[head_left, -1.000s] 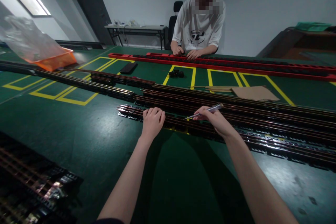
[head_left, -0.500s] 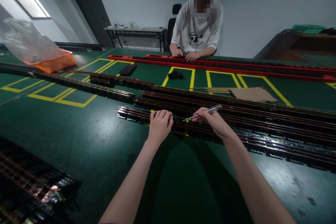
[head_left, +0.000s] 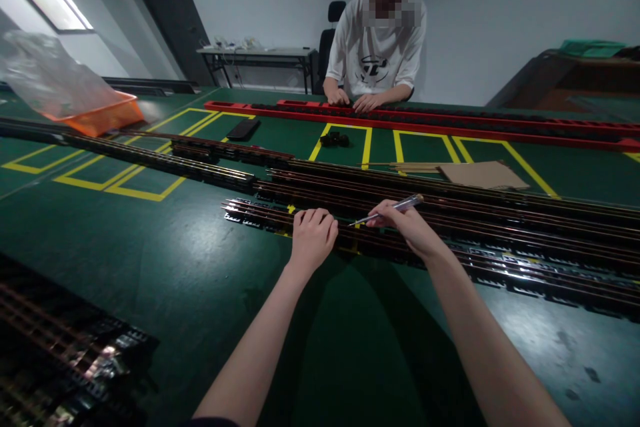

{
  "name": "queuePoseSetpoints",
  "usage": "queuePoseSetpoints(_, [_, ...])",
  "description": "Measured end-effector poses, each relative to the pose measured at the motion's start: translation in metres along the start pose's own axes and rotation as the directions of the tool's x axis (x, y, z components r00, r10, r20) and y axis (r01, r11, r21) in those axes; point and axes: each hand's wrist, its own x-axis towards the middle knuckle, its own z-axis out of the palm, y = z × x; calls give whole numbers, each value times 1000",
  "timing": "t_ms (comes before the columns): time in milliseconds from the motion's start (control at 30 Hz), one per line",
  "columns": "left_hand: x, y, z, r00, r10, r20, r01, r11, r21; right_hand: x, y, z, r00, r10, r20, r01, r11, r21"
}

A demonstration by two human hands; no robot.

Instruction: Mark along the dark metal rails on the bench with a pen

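Note:
My left hand (head_left: 314,235) rests on a long dark rail assembly (head_left: 260,212) with copper-coloured strips, its fingers curled over the near strip. Whether anything is gripped under those fingers is hidden. To its right, my right hand (head_left: 400,221) holds a screwdriver (head_left: 407,202) with a clear handle. The thin shaft points left and down, its tip close to the strips just right of my left hand. More dark rails with copper strips (head_left: 480,213) lie side by side behind both hands and run to the right.
Across the green table (head_left: 200,293), a person (head_left: 375,60) has both hands at a long red rail (head_left: 440,125). A cardboard piece (head_left: 483,175), a black phone-like slab (head_left: 243,129), small black parts (head_left: 335,140) and an orange tray (head_left: 107,115) lie around. More rails (head_left: 55,340) sit front left.
My left hand has slid a little to the right along the rail, nearer the screwdriver tip. The screwdriver and my right hand have shifted only slightly.

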Motion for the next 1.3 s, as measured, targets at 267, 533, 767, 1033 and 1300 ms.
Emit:
queuePoseSetpoints(267, [1, -3, 2, 1000, 25, 8, -25, 1000, 15, -1, -1, -2, 1000, -6, 14, 6, 1000, -13])
queuePoseSetpoints(533, [0, -3, 2, 1000, 25, 7, -26, 1000, 13, -3, -4, -2, 999, 16, 28, -15, 999, -29])
queuePoseSetpoints(767, [0, -3, 2, 1000, 22, 9, -23, 1000, 1, -3, -5, -5, 999, 6, 32, -5, 999, -33])
queuePoseSetpoints(1033, [0, -3, 0, 1000, 19, 22, -19, 1000, -5, -3, -6, -9, 1000, -11, 28, 12, 999, -47])
queuePoseSetpoints(1300, [0, -1, 0, 1000, 12, 10, -12, 1000, 0, -6, -5, -15, 1000, -21, 22, 22, 999, -47])
